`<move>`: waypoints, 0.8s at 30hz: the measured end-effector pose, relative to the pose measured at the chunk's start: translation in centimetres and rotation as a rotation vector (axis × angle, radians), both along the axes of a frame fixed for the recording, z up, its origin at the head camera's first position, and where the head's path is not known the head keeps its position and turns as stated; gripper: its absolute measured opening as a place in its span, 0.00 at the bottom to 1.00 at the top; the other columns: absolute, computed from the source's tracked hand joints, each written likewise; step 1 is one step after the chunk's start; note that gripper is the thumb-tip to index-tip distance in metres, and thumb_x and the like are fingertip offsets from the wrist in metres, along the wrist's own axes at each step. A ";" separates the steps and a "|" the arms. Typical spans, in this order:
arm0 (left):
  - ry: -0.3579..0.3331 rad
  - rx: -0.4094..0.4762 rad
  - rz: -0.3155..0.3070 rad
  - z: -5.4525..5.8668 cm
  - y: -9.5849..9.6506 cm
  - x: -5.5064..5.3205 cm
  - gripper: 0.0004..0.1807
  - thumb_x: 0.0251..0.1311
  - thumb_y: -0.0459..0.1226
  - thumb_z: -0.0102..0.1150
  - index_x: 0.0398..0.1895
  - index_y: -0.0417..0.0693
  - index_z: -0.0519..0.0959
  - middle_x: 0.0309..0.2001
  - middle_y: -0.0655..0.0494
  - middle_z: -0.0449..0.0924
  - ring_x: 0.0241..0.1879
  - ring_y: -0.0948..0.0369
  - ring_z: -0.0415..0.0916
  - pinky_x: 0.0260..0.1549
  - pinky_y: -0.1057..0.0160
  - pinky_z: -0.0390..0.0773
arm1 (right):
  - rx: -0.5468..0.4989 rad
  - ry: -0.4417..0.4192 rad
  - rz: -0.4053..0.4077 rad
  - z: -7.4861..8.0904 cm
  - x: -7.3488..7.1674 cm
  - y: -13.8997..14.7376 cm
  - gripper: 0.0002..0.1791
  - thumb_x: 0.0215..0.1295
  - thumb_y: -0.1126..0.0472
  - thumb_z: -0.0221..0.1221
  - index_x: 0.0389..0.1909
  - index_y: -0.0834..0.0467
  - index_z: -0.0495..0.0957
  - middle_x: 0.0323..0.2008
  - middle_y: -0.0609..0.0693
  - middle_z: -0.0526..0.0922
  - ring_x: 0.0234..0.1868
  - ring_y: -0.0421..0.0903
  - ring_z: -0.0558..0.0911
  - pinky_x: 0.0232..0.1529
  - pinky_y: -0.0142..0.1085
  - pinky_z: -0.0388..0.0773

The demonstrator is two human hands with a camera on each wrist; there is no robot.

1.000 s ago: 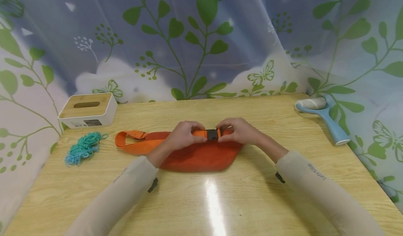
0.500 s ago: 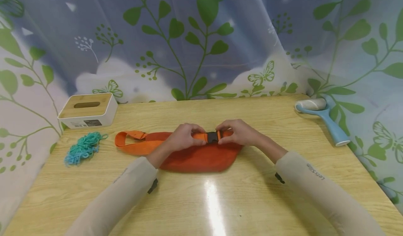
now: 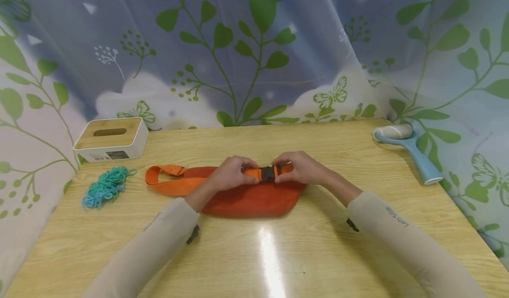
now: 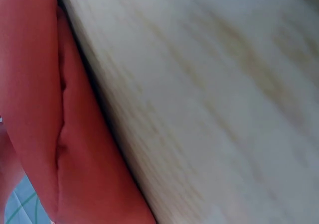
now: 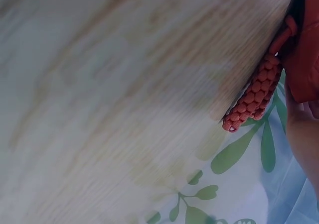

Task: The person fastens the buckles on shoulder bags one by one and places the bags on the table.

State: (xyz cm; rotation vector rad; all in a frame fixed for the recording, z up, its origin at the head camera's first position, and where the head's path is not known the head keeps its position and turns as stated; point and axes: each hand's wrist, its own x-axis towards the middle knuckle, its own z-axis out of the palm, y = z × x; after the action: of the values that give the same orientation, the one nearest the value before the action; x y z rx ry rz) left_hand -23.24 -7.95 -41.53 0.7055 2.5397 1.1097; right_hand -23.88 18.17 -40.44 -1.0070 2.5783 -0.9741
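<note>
A red waist bag (image 3: 250, 201) lies on the wooden table, its orange strap (image 3: 179, 186) looped out to the left. Over the bag's upper edge, a black side-release buckle (image 3: 267, 173) sits joined between two lengths of strap. My left hand (image 3: 230, 173) pinches the strap just left of the buckle, thumb below and fingers above. On the other side my right hand (image 3: 298, 167) pinches the strap close to the buckle's right end. The left wrist view shows the bag's red fabric (image 4: 35, 84). In the right wrist view a braided red cord (image 5: 254, 92) hangs beside the bag.
At the back left of the table stands a white tissue box (image 3: 111, 141) with a wooden lid. Teal and blue yarn (image 3: 106, 186) lies in front of it. A blue lint roller (image 3: 413, 148) rests at the right edge. A patterned curtain (image 3: 238, 50) closes off the back.
Both hands and the buckle have shifted very slightly toward me since one second ago. Each hand keeps its pinch on the strap, and the bag stays in place.
</note>
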 end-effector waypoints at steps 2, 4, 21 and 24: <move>0.000 0.006 -0.001 0.0 0.0 0.0 0.23 0.58 0.40 0.74 0.55 0.40 0.83 0.52 0.51 0.84 0.55 0.52 0.78 0.58 0.52 0.75 | -0.005 0.005 0.002 0.0 0.0 0.0 0.28 0.59 0.55 0.74 0.57 0.65 0.82 0.53 0.55 0.85 0.56 0.53 0.82 0.59 0.50 0.75; 0.000 0.015 -0.002 0.0 0.0 0.0 0.23 0.58 0.40 0.74 0.55 0.40 0.83 0.52 0.50 0.84 0.55 0.52 0.78 0.58 0.53 0.75 | -0.009 0.010 -0.004 0.1 0.0 0.1 0.28 0.58 0.55 0.74 0.57 0.64 0.82 0.52 0.55 0.85 0.56 0.53 0.82 0.59 0.49 0.76; -0.079 0.144 0.057 1.6 -1.9 0.6 0.29 0.63 0.41 0.70 0.64 0.38 0.77 0.61 0.44 0.78 0.59 0.47 0.76 0.60 0.50 0.74 | -0.191 -0.083 -0.065 1.2 -0.3 1.0 0.28 0.61 0.59 0.72 0.60 0.66 0.79 0.58 0.62 0.81 0.60 0.56 0.80 0.62 0.48 0.74; -0.061 0.173 0.055 1.7 -2.4 0.6 0.30 0.64 0.42 0.69 0.66 0.38 0.75 0.62 0.42 0.77 0.61 0.46 0.74 0.61 0.50 0.73 | -0.189 -0.062 -0.075 1.5 -0.4 1.3 0.27 0.63 0.58 0.71 0.61 0.63 0.79 0.58 0.62 0.81 0.59 0.58 0.80 0.62 0.50 0.74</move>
State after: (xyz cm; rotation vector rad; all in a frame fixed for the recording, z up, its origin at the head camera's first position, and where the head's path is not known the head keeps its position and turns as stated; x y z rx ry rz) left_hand -22.63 -10.37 -39.79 0.6361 2.4468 1.3612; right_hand -24.25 19.43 -38.96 -0.9137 2.5266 -1.2679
